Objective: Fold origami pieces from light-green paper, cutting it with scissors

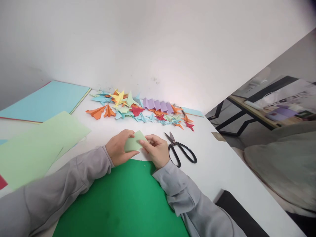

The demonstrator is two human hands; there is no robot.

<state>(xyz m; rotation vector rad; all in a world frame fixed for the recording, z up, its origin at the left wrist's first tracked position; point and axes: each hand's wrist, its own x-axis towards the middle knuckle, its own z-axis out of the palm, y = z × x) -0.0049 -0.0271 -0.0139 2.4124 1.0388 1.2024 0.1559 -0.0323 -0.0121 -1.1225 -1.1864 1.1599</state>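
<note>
A small piece of light green paper (134, 142), apparently folded, is held between both hands above the table, just past the far edge of a dark green sheet (118, 200). My left hand (119, 147) grips its left side, thumb below and fingers above. The fingers of my right hand (157, 149) pinch its right edge. To the right of that hand lie black-handled scissors (176, 146) with their blades slightly apart. Behind the hands is a row of folded paper shapes, among them orange planes (98, 112), a yellow star-like piece (118, 97) and a purple pleated strip (158, 105).
Large light green sheets (37, 148) lie at left, before a stack topped with light blue paper (49, 100). A black flat object (238, 214) rests near the table's right edge. Beyond it stand a grey-green cushioned seat (283, 161) and another table (256, 112). A white wall closes the back.
</note>
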